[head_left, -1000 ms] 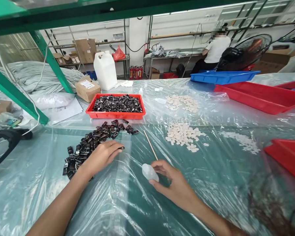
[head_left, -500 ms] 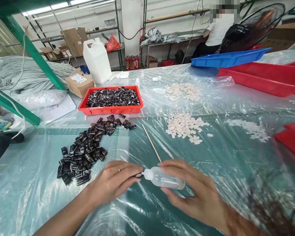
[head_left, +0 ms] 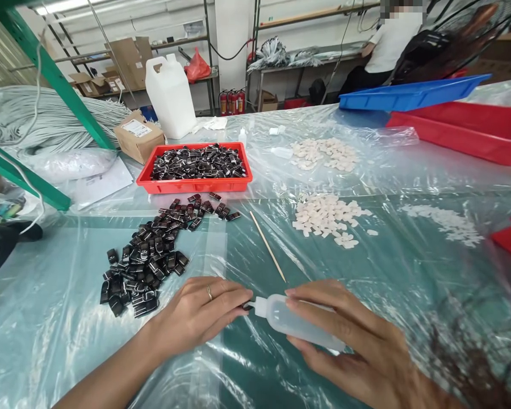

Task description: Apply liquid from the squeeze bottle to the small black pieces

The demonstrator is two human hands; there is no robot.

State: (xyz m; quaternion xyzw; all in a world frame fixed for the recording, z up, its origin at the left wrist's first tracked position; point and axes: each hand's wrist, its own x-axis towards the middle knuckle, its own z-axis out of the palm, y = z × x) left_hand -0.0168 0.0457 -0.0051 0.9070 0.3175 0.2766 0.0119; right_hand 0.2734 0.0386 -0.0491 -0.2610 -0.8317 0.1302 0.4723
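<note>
My left hand [head_left: 210, 309] pinches a small black piece [head_left: 247, 306], mostly hidden by the fingertips. My right hand [head_left: 349, 329] is closed round a translucent squeeze bottle [head_left: 300, 321] lying sideways, its nozzle [head_left: 251, 304] pointing left at the black piece. Whether the nozzle touches it I cannot tell. A thin wooden stick [head_left: 267, 246] lies on the plastic-covered table just beyond the bottle. Left of my left hand spreads a heap of small black pieces with pale edges [head_left: 147, 258]. Flat white pieces [head_left: 327, 215] form a pile beyond my right hand.
A red tray [head_left: 191, 186] full of black pieces stands behind the heap, near a white jug [head_left: 170, 99] and a cardboard box [head_left: 138, 136]. Blue [head_left: 413, 94] and red trays [head_left: 468, 133] lie at right. A green post [head_left: 55, 79] slants at left. A person [head_left: 392, 45] sits far back.
The bottle and my right hand have shifted slightly right and down. My left fingers now cover more of the black piece. The whole view has moved a little.
</note>
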